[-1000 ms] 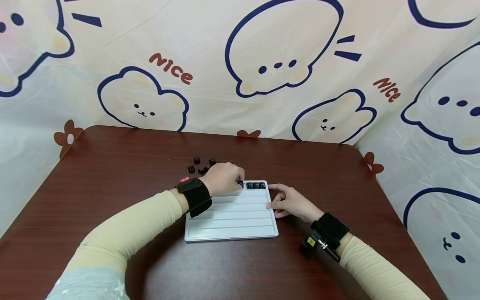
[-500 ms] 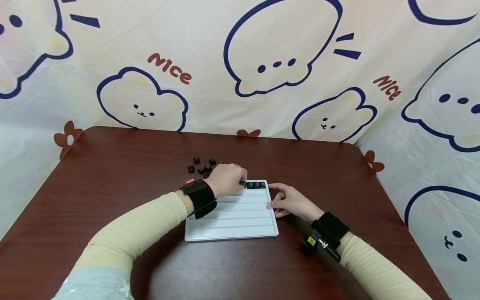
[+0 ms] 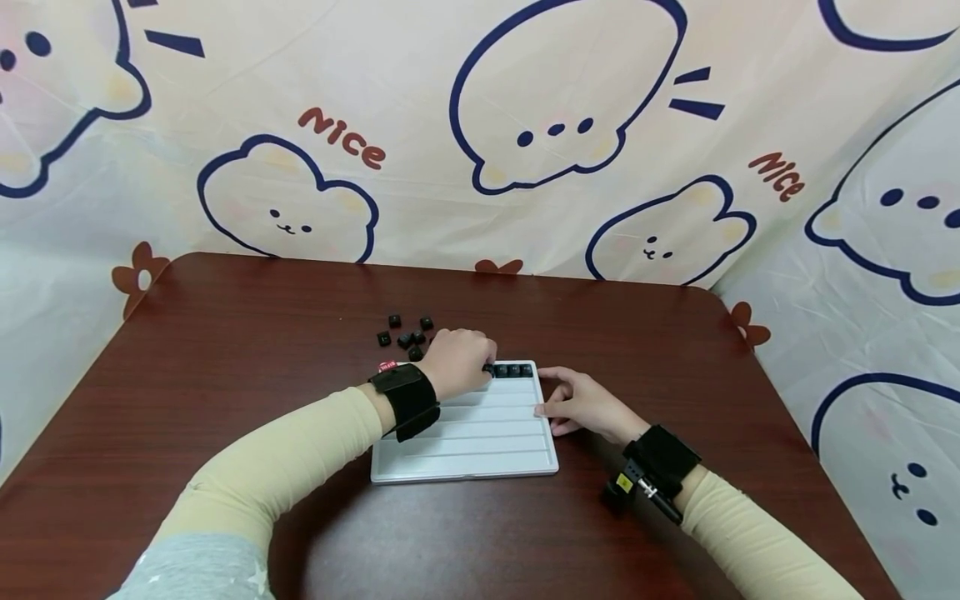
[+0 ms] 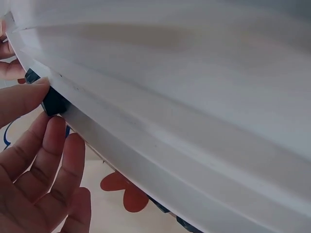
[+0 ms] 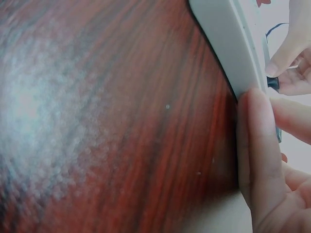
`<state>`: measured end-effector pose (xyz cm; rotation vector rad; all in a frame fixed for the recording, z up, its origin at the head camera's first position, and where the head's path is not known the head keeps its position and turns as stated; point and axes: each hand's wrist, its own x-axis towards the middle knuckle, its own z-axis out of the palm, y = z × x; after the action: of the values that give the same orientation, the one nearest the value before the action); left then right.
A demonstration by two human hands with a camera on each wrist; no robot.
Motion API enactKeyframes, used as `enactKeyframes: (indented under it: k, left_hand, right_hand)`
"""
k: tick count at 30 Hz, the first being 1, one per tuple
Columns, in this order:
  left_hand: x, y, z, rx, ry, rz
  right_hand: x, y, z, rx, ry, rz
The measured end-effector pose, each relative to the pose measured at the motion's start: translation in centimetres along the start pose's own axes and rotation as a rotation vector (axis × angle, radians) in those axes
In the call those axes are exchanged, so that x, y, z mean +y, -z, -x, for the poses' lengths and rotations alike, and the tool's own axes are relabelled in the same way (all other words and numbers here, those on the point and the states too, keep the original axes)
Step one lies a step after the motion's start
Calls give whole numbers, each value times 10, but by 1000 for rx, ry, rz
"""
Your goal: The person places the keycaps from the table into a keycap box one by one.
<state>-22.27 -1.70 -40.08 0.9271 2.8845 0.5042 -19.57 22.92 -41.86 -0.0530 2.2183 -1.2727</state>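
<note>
A white tray (image 3: 465, 450) with ridged rows lies on the table. Black keycaps (image 3: 514, 371) sit side by side at the right end of its far row. My left hand (image 3: 459, 362) reaches across the tray and pinches another black keycap (image 4: 53, 103) between thumb and fingers, at the left end of that line. At the tray's right edge, my right hand (image 3: 581, 404) holds the rim, its thumb on the edge and its index finger by the far corner. The left hand partly covers the far row in the head view.
Several loose black keycaps (image 3: 405, 340) lie on the brown table (image 3: 480, 542) behind the tray's left part. A small red tag (image 3: 387, 366) shows beside the left wristband. A printed cloth (image 3: 420, 217) hangs behind the table.
My left hand has moved a little to the right with the keycap, bringing it up against the keycaps in the far row. The right hand stays at the tray's edge.
</note>
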Motion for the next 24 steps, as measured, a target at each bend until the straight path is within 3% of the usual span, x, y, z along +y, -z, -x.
enactKeyframes:
  k: [24]
  left_hand:
    - [-1,1,0,-2,25,30]
  right_hand:
    - [-1,-1,0,12,-8,11]
